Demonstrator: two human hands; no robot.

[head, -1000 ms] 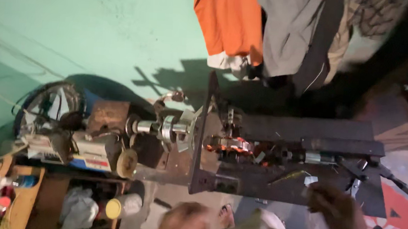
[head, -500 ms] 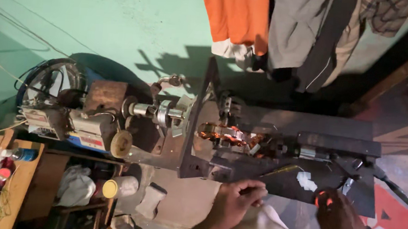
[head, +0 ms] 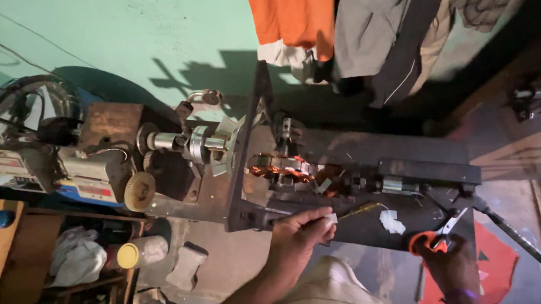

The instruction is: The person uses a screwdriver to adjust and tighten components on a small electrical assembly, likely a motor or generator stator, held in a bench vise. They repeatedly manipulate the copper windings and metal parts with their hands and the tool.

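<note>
A dark metal winding machine (head: pixel 345 176) stretches across the middle, with a copper-wound armature (head: pixel 282 167) clamped between its shaft and tailstock. My left hand (head: pixel 300 233) pinches a small white paper piece (head: pixel 330 219) at the machine's front edge, just below the armature. My right hand (head: pixel 452 263) grips orange-handled scissors (head: pixel 433 236) whose blades point up over the dark bed. More white paper scraps (head: pixel 392 222) lie on the bed between my hands, next to a yellow-handled tool (head: pixel 361 210).
A motor and gear drive (head: pixel 101 165) sit at the left under a green wall (head: pixel 102 19). Clothes (head: pixel 330 23) hang above. A yellow-lidded jar (head: pixel 140 251), cloth and shelf clutter lie lower left. A red mat (head: pixel 496 276) lies at right.
My left hand has come up from my lap to the machine's front edge with the paper piece. My right hand has shifted slightly, the scissors now showing clearly.
</note>
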